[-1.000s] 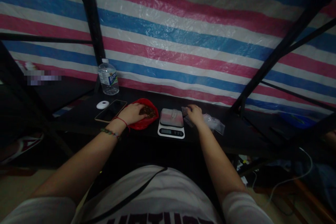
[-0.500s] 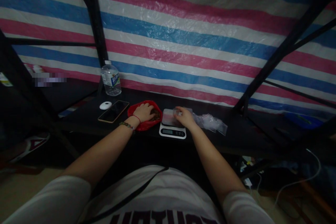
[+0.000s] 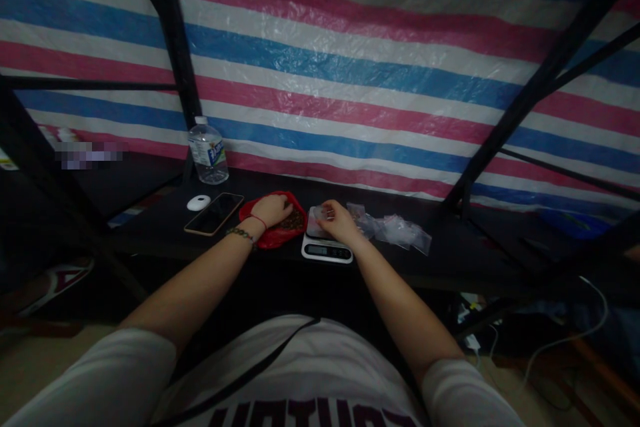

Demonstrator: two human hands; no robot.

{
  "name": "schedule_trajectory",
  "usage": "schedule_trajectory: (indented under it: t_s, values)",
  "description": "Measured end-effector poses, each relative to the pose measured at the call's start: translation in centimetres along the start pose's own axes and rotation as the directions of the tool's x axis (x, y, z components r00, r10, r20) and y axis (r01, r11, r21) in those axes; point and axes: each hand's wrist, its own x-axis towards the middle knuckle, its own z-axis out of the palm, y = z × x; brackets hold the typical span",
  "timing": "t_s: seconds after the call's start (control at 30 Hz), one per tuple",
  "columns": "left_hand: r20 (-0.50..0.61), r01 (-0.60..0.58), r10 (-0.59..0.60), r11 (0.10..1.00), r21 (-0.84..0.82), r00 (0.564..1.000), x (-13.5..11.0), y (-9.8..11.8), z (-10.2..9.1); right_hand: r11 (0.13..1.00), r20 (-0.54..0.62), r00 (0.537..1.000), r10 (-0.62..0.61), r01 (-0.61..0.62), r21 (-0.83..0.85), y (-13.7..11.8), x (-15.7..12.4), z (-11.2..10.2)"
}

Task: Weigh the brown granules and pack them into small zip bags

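Dim light, black table (image 3: pixel 150 233). Left hand (image 3: pixel 273 208) lies palm down in a red bag (image 3: pixel 267 239), fingers curled over the brown bits (image 3: pixel 296 221) inside; cannot tell whether they grip any. Right hand (image 3: pixel 339 222) sits just right of it, over the plate of a white scale (image 3: pixel 326 250), fingertips pinched together on a small clear bag (image 3: pixel 318 213) that rests on or just above the plate. More clear bags (image 3: pixel 400 232) lie in a loose heap just beyond the right hand's outer side. Left of the left hand: a phone (image 3: pixel 214 213) lying flat, then a white puck (image 3: pixel 199 203). A water bottle (image 3: pixel 208 151) stands upright behind these, against the striped tarp (image 3: pixel 350 67).
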Motion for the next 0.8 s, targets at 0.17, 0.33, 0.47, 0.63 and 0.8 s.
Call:
schedule_trajectory:
  t_s: [0.17, 0.33, 0.47, 0.63, 0.8]
  values:
    - [-0.206, 0.081, -0.203, 0.873, -0.482, 0.957, 0.6, 0.2, -0.6, 0.999, 0.01, 1.0, -0.021, 0.02, 0.036, -0.6, -0.7, 0.8]
    - [0.061, 0.054, -0.517, -0.03, -0.998, 0.854, -0.4, 2.0, -0.3, 0.977, -0.004, 0.999, 0.043, -0.042, 0.208, -1.8, -1.9, 2.9]
    - [0.293, 0.017, -0.454, -0.52, -0.854, 0.841, -1.0, 2.3, -0.5, 0.973, 0.026, 0.999, -0.033, 0.026, 0.229, -3.3, -1.1, 5.2]
    - [0.318, -0.044, -0.483, -0.6, -0.799, 0.816, -1.0, 1.2, -0.4, 0.987, 0.044, 0.996, -0.078, 0.071, 0.142, -4.8, 1.1, 7.5]
    - [0.301, -0.085, -0.504, -0.609, -0.789, 0.81, -1.2, -0.1, -0.1, 0.992, 0.067, 0.992, -0.11, 0.106, 0.067, -5.6, 1.9, 8.4]
